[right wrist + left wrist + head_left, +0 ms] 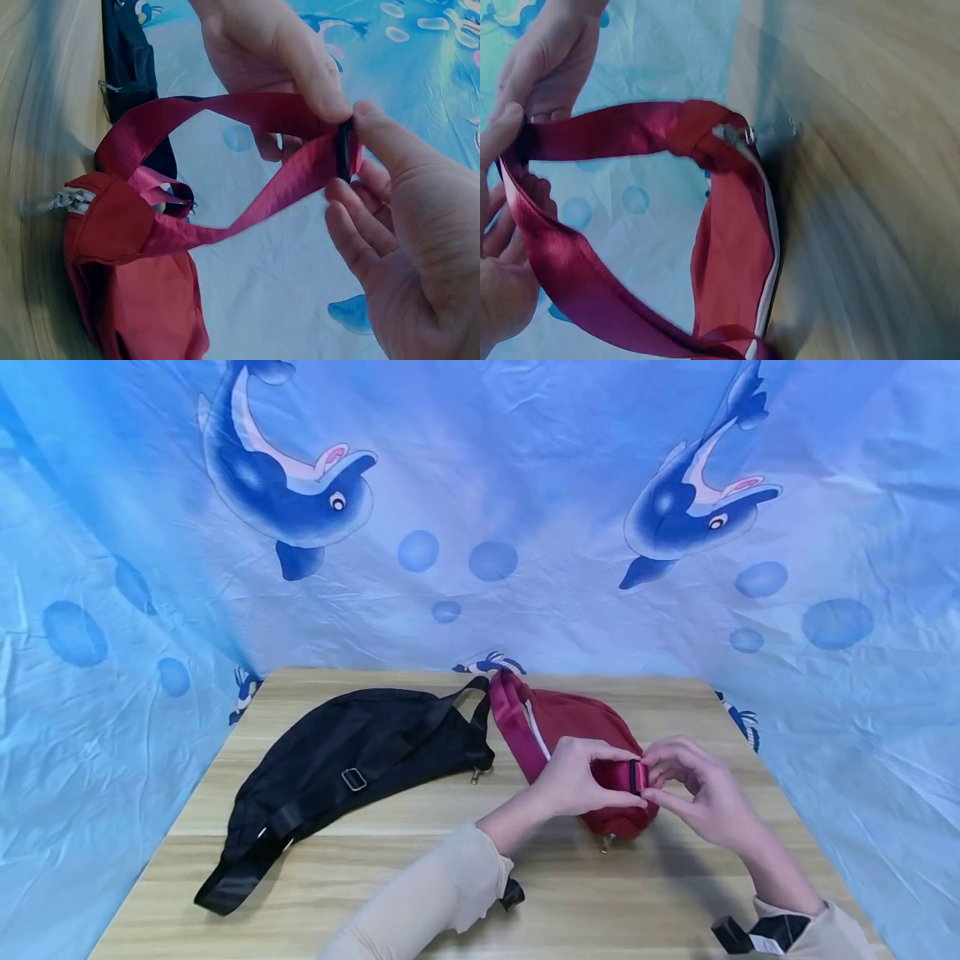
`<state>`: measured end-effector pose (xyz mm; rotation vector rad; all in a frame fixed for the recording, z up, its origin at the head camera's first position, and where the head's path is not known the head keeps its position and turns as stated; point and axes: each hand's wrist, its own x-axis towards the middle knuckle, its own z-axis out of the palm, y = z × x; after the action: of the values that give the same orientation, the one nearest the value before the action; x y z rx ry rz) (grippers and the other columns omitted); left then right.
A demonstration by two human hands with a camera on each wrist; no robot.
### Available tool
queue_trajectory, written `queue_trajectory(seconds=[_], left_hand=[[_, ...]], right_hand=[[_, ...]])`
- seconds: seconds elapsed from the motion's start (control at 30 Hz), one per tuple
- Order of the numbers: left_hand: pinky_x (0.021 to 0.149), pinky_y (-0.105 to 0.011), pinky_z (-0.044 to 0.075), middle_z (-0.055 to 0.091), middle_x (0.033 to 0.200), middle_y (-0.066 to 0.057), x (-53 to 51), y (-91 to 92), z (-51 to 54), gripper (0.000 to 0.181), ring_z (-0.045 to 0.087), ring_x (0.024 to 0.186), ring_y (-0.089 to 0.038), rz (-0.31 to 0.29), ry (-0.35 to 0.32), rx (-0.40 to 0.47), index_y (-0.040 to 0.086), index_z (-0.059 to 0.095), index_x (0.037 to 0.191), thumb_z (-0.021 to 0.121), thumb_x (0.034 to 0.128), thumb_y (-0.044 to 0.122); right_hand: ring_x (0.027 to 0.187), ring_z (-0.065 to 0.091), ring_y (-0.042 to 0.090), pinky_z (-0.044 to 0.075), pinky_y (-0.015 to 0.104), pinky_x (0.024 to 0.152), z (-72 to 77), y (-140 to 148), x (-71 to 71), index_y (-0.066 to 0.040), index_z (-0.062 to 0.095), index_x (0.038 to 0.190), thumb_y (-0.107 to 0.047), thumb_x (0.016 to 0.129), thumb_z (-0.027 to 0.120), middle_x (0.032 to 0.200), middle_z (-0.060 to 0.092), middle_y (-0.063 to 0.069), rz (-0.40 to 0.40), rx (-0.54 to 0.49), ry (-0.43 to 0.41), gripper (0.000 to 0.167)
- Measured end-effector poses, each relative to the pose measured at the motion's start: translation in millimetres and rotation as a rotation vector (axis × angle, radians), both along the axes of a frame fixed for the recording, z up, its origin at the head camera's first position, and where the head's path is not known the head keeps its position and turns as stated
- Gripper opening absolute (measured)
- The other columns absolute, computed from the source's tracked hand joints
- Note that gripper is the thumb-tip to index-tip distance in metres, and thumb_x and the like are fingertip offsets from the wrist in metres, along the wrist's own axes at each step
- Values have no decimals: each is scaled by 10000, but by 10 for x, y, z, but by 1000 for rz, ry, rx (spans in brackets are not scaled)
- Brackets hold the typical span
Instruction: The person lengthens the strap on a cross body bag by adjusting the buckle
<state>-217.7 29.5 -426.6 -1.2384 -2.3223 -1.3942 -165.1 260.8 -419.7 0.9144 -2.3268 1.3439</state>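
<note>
A red waist bag [581,727] rests on the table with its dark red webbing strap [281,199] pulled up into a loop. My left hand [577,781] pinches this strap beside a black slider buckle [638,777]. From the other side, my right hand [701,789] pinches the strap at the buckle between thumb and fingers. In the right wrist view the black slider [344,150] crosses the strap between both hands. A metal zipper pull [607,842] hangs at the bag's near end.
To the left lies a black waist bag [352,743] with its own strap and metal slider [354,779]. Both bags are on a wooden table [420,877]. A blue dolphin-printed sheet [487,468] hangs behind and around the table.
</note>
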Motion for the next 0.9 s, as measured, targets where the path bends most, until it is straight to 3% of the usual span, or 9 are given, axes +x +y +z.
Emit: queue_trajectory(seconds=[0.17, 0.23, 0.37, 0.47, 0.57, 0.63, 0.8, 0.9], left_hand=[[689, -38, 461, 840, 1042, 57, 6, -34, 6, 459, 614, 811, 115, 31, 13, -29, 154, 838, 1169, 974, 775, 347], [630, -49, 410, 834, 966, 68, 2, -45, 9, 451, 547, 718, 89, 26, 25, -48, 152, 835, 1177, 964, 791, 347], [620, -46, 392, 837, 961, 43, 4, -53, 12, 480, 551, 692, 60, 25, 46, -68, 136, 824, 1207, 959, 799, 348], [676, -23, 441, 841, 1018, 45, 8, -76, 6, 506, 607, 784, 97, 74, 48, -77, 154, 820, 1222, 960, 792, 380], [695, -23, 460, 837, 991, 53, 11, -105, 3, 505, 622, 803, 90, 106, 23, -70, 168, 822, 1219, 965, 785, 383], [727, -22, 481, 840, 1043, 46, 13, -115, 12, 503, 673, 855, 72, 115, 27, -71, 165, 822, 1216, 965, 785, 380], [799, -26, 497, 835, 1105, 31, 6, -124, 23, 512, 741, 953, 1, 124, 68, -70, 156, 817, 1228, 957, 793, 388], [804, -25, 492, 836, 1087, 51, 1, -150, 6, 508, 727, 951, 27, 139, 48, -71, 169, 821, 1219, 958, 789, 401]], right_hand=[[1030, 652, 89, 558, 143, 854, -109, 32, 4, 154, 622, 1188, 361, 761, 667, 1229, 654, 97, 63, -170, 5, 477], [1123, 665, 113, 550, 154, 894, -137, 21, -18, 195, 595, 1241, 362, 744, 682, 1281, 686, 114, 90, -214, 34, 531], [1104, 676, 100, 545, 130, 931, -121, -63, -31, 180, 634, 1269, 345, 679, 761, 1250, 749, 41, 10, -188, 82, 626], [1042, 696, 94, 562, 125, 955, -92, -113, -31, 194, 655, 1233, 343, 716, 744, 1213, 770, 16, -1, -271, 87, 546], [1104, 733, 151, 587, 174, 971, -88, -142, -49, 275, 580, 1250, 364, 783, 657, 1255, 765, 123, 125, -455, 70, 481], [1161, 734, 165, 590, 195, 987, -84, -173, -53, 298, 536, 1273, 377, 785, 635, 1288, 753, 147, 154, -498, 38, 505], [1094, 738, 67, 595, 144, 896, -33, -277, -68, 238, 592, 1265, 336, 751, 720, 1221, 788, -19, -7, -362, -13, 538], [1021, 761, 68, 608, 145, 846, -7, -317, -75, 224, 629, 1232, 322, 791, 701, 1169, 809, -27, -34, -462, -12, 458]])
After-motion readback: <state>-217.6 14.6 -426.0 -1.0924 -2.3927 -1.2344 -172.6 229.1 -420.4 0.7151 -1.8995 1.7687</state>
